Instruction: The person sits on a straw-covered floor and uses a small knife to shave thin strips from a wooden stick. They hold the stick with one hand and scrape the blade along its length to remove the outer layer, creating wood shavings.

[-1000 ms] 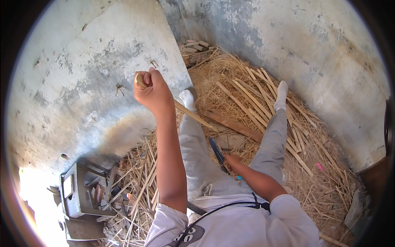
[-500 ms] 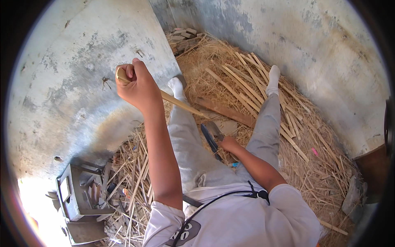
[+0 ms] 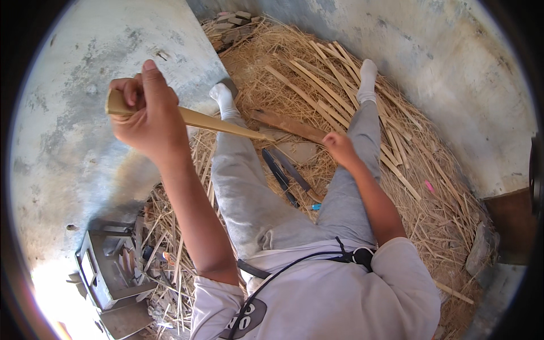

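Observation:
My left hand (image 3: 150,113), raised at the left, is closed around a pale bamboo strip (image 3: 218,124). Its far end slopes down to the right, over my left shin. My right hand (image 3: 340,148) is held in front of my right leg with its fingers curled. It overlaps the right end of a brown wooden plank (image 3: 286,124); whether it touches the plank or holds anything, I cannot tell. Between my legs lie a knife with a wooden handle (image 3: 294,173) and a black long-bladed tool or sheath (image 3: 279,175), side by side. A small blue object (image 3: 316,207) is near the handle.
Several split bamboo strips (image 3: 323,85) lie by my right foot on shavings (image 3: 419,226). Weathered walls (image 3: 430,73) stand on both sides. At the lower left is a metal frame (image 3: 107,272) beside scraps. Bricks (image 3: 232,22) are stacked at the far corner.
My right hand has let go of the knife, now on the floor, and moved up toward the plank's end. My left hand has shifted left with the bamboo strip. The view has tilted slightly.

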`<action>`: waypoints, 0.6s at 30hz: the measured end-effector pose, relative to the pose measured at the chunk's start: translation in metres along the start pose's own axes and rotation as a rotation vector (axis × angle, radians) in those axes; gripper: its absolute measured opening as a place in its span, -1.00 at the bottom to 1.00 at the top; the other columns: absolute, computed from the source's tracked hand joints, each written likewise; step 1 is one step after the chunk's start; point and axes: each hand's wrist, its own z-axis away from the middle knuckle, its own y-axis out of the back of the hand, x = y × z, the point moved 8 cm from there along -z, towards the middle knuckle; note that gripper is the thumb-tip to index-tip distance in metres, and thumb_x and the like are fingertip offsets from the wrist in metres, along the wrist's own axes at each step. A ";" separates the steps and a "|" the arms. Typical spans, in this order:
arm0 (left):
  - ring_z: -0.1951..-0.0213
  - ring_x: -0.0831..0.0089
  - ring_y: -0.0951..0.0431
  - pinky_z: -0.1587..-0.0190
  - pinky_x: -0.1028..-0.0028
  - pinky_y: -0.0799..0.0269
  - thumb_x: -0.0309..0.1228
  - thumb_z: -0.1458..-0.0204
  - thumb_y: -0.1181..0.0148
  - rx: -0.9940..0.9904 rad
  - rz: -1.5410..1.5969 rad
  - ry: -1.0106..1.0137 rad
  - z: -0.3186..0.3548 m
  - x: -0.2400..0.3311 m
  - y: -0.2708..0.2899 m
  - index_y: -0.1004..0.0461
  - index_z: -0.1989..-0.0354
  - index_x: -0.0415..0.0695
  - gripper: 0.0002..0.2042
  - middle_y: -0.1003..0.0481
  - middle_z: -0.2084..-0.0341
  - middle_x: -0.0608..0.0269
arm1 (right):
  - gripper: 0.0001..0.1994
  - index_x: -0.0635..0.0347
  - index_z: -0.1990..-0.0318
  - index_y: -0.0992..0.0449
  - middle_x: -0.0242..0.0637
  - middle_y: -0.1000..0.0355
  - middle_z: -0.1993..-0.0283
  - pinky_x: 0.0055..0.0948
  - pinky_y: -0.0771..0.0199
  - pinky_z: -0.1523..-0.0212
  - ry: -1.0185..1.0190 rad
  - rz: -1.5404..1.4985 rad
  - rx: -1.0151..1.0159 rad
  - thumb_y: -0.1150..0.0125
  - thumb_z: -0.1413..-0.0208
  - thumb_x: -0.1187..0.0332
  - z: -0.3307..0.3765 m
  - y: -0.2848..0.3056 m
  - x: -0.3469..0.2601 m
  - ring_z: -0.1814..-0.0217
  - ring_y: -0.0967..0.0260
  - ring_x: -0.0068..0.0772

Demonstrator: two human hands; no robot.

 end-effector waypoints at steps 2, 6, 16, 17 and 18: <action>0.68 0.73 -0.31 0.68 0.62 -0.08 -0.60 -0.21 -0.25 -0.009 -0.013 -0.056 -0.004 0.002 0.002 -0.15 0.48 0.01 -0.63 -0.36 0.71 0.40 | -0.83 0.20 0.19 -0.63 -0.18 -0.59 0.33 -0.36 -0.49 0.27 0.047 0.015 0.298 -0.17 -0.27 0.33 0.009 0.061 0.019 0.33 -0.55 -0.34; 0.70 0.74 -0.21 0.67 0.62 -0.03 -0.62 -0.18 -0.27 -0.009 -0.045 -0.062 -0.011 0.000 -0.003 -0.14 0.48 0.04 -0.61 -0.31 0.73 0.41 | -0.79 0.24 0.17 -0.58 -0.05 -0.58 0.30 -0.27 -0.49 0.23 -0.228 -0.031 0.615 -0.15 -0.31 0.27 0.068 0.127 0.146 0.27 -0.58 -0.21; 0.68 0.74 -0.21 0.65 0.61 -0.06 -0.61 -0.20 -0.25 0.011 -0.076 -0.068 -0.008 0.006 -0.027 -0.11 0.45 0.02 -0.61 -0.32 0.72 0.36 | -0.84 0.10 0.23 -0.57 -0.05 -0.54 0.27 -0.07 -0.50 0.08 0.160 0.731 0.599 -0.06 -0.26 0.31 -0.182 0.115 0.094 0.16 -0.52 -0.02; 0.68 0.74 -0.22 0.66 0.61 -0.05 -0.61 -0.21 -0.24 0.002 -0.035 -0.054 -0.006 0.005 -0.036 -0.10 0.45 0.02 -0.61 -0.33 0.72 0.36 | -0.85 0.08 0.23 -0.56 -0.06 -0.53 0.27 -0.07 -0.49 0.09 0.184 0.808 0.655 -0.05 -0.25 0.33 -0.215 0.148 0.082 0.16 -0.51 -0.03; 0.68 0.74 -0.23 0.66 0.61 -0.05 -0.61 -0.22 -0.24 -0.005 -0.011 -0.041 -0.001 0.002 -0.038 -0.09 0.45 0.02 -0.61 -0.34 0.71 0.36 | -0.85 0.06 0.24 -0.56 -0.08 -0.53 0.27 -0.07 -0.49 0.09 0.205 0.872 0.695 -0.04 -0.25 0.34 -0.243 0.167 0.074 0.16 -0.51 -0.04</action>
